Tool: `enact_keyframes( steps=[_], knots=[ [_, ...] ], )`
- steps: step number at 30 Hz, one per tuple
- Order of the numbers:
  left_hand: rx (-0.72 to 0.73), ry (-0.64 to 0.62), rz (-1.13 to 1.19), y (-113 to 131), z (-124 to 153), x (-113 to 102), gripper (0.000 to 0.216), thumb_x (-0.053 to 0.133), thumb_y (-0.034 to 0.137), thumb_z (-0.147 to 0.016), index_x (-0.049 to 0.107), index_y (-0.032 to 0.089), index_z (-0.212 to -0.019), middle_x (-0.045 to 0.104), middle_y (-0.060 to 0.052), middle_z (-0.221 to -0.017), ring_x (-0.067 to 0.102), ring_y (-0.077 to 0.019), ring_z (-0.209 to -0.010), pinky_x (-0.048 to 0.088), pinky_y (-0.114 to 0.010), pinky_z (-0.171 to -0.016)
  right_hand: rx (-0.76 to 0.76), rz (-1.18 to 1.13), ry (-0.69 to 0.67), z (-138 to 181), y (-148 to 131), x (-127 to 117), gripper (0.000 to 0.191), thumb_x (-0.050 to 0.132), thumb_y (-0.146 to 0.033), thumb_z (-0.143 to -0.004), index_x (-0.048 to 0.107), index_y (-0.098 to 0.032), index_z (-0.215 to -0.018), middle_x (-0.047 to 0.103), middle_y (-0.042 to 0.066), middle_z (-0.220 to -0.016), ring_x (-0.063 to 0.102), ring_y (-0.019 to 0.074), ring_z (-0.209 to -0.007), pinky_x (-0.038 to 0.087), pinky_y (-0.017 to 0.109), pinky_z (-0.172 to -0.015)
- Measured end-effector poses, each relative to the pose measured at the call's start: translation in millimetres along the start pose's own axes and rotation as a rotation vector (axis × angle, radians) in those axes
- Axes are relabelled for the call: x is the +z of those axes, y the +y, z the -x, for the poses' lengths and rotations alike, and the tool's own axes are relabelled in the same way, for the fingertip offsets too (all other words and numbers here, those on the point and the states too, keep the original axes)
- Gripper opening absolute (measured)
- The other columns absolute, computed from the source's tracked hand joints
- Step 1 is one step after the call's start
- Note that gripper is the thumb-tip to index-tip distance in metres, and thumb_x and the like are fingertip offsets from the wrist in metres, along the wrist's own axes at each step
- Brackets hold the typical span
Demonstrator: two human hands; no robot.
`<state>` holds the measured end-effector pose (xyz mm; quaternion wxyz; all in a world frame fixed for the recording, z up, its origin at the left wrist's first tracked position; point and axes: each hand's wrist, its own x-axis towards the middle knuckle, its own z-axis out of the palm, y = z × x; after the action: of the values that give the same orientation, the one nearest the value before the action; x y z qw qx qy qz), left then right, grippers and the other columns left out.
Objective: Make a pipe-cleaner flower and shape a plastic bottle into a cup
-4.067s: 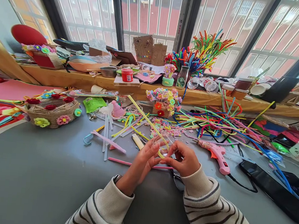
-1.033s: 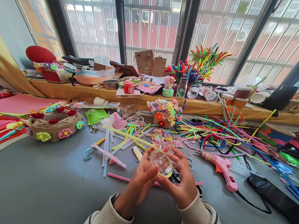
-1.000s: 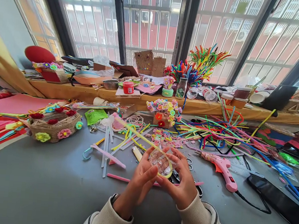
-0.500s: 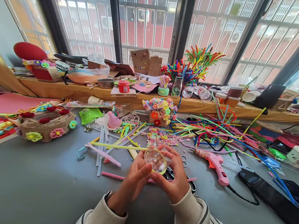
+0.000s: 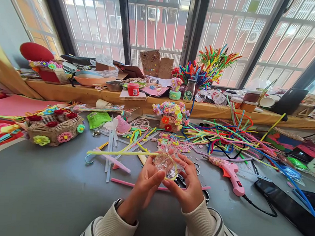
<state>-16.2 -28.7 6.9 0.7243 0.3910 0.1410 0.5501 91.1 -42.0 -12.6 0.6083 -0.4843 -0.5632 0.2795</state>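
Between both hands, above the table, is a small clear plastic cup (image 5: 166, 164), tilted on its side. My left hand (image 5: 146, 181) has its fingers closed on the cup's left side, thumb at the near edge. From the right, my right hand (image 5: 189, 183) grips the same cup with thumb and fingers. A yellow pipe cleaner (image 5: 121, 153) runs from the cup out to the left, and yellow also shows along the cup's lower rim. Underneath the hands lie a pink pipe cleaner (image 5: 122, 183) and black-handled scissors (image 5: 207, 198), both partly covered.
On the right rest a pink glue gun (image 5: 231, 173) and a black phone-like slab (image 5: 284, 206). Clear glue sticks (image 5: 109, 161) lie left. Beyond are a twine basket (image 5: 53, 134), a flower box (image 5: 169, 122) and piled pipe cleaners (image 5: 216, 136).
The yellow pipe cleaner's free end has shifted left and slightly down. The cup has turned a little in my hands. The whole view has shifted slightly.
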Motion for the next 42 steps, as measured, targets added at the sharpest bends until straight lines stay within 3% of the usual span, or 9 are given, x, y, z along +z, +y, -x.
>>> enact_keyframes(
  steps=[6,16,26,37,42],
  knots=[
    [-0.048,-0.032,-0.046,1.5,0.4,-2.1,0.053,0.055,0.021,-0.066,0.033,0.021,-0.114,0.035,-0.008,-0.124,0.03,-0.0246,-0.112,0.023,-0.038,-0.093,0.017,-0.104,-0.012,-0.2,5.1,1.9,0.044,0.063,-0.037,-0.053,0.053,-0.021,-0.093,0.039,0.009,-0.11,0.04,0.0266,-0.101,0.042,0.037,-0.075],
    [-0.076,-0.048,-0.05,2.6,0.5,-2.4,0.045,0.054,0.023,-0.066,0.042,0.02,-0.11,0.043,-0.009,-0.117,0.034,-0.024,-0.11,0.023,-0.037,-0.093,0.052,-0.186,-0.044,-0.4,6.3,2.0,0.044,0.064,-0.036,-0.053,0.052,-0.022,-0.092,0.039,0.008,-0.11,0.04,0.0249,-0.101,0.042,0.036,-0.076],
    [-0.14,0.06,0.155,4.9,-1.3,-7.2,0.045,0.036,0.038,-0.075,0.04,0.014,-0.112,0.049,-0.011,-0.111,0.037,-0.0222,-0.108,0.025,-0.035,-0.092,0.038,-0.105,-0.046,-1.7,-1.5,-2.4,0.04,0.062,-0.039,-0.053,0.055,-0.022,-0.089,0.041,0.008,-0.11,0.039,0.0246,-0.101,0.041,0.035,-0.075],
    [-0.191,-0.022,0.232,4.5,-1.7,-5.9,0.042,0.032,0.037,-0.077,0.045,0.009,-0.106,0.049,-0.013,-0.11,0.038,-0.0239,-0.107,0.027,-0.036,-0.09,0.114,-0.141,0.028,-4.0,1.6,-1.8,0.033,0.063,-0.039,-0.051,0.052,-0.02,-0.076,0.042,0.008,-0.105,0.042,0.0239,-0.097,0.04,0.036,-0.072],
    [-0.241,-0.02,0.221,5.3,-2.1,-4.2,0.043,0.029,0.037,-0.078,0.045,0.008,-0.106,0.049,-0.014,-0.11,0.038,-0.0238,-0.107,0.028,-0.035,-0.089,0.046,-0.083,0.042,-7.8,-0.1,-6.5,0.031,0.062,-0.036,-0.053,0.049,-0.02,-0.075,0.041,0.007,-0.104,0.041,0.023,-0.097,0.04,0.036,-0.071]
  ],
)
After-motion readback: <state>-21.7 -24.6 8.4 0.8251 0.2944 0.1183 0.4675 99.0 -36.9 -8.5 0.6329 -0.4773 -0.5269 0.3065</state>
